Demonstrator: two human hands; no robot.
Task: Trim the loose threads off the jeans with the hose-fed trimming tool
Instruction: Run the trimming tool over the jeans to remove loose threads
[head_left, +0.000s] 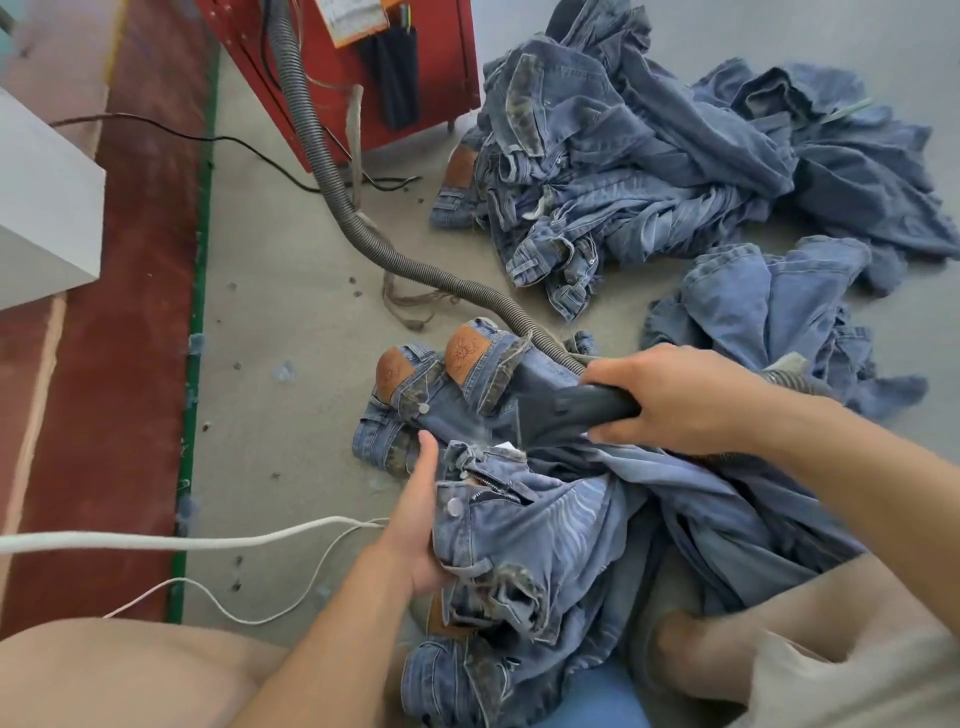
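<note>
A pair of blue jeans (550, 535) lies across my lap, waistband and open zip facing up. My left hand (415, 525) grips the waistband at its left edge, thumb pointing up beside the metal button. My right hand (670, 395) grips the dark grey trimming tool (566, 410), whose head points left and down at the top of the waistband. A grey ribbed hose (332, 176) runs from the tool back across the floor to the red machine. Below the tool lie folded jeans with tan leather patches (426, 395).
A red metal machine cabinet (415, 67) stands at the back. A big heap of blue jeans (649, 156) covers the floor at the right. White cords (208, 543) and a black cable (208, 137) cross the concrete floor at the left. A white box (41, 208) sits far left.
</note>
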